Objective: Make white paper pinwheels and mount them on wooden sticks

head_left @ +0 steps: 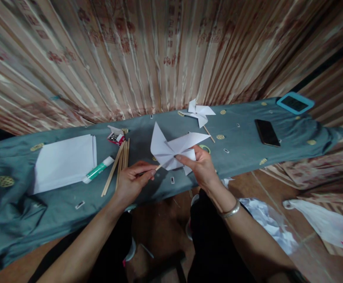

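A white paper pinwheel [174,147] is held up over the near part of the cloth-covered table. My right hand [199,163] grips it from the right, with the thumb pressed on its centre. My left hand [136,177] pinches a thin wooden stick [158,167] whose tip reaches toward the pinwheel's middle; whether the two are joined there I cannot tell. Several more wooden sticks [121,161] lie just beyond my left hand. Beside them stands a small open red-and-white box [116,136] with tiny dark and shiny pieces inside. Another paper pinwheel on a stick [199,112] lies farther back.
On the left lie a stack of white paper [65,163] and a green-and-white glue stick [98,169]. A dark phone [267,133] and a blue-framed device [295,103] are on the right. A curtain [165,59] hangs behind the table. Plastic bags [268,224] rest on the floor.
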